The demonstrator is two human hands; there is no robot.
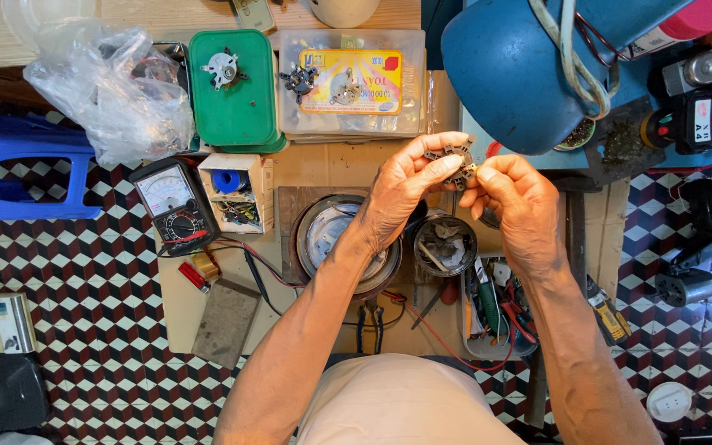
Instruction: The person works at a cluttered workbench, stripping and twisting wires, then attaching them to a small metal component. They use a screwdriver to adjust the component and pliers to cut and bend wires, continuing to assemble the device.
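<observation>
Both my hands are raised over the low wooden work board [331,165]. My left hand [409,185] pinches a small dark star-shaped switch part [452,154] between thumb and fingers. My right hand [514,202] meets it from the right, its fingertips closed on the same part's lower right edge. Under my left wrist sits a round metal lid or dish [327,235], and a small tin of odd bits [445,245] lies below the hands.
A black analog multimeter [173,204] with red leads lies at left beside a small box of parts [236,191]. Green tray [232,86], clear lidded box [352,82], plastic bag [109,86] behind. Blue lamp shade [512,74] at upper right. Tool tray [496,309], blue stool [22,177].
</observation>
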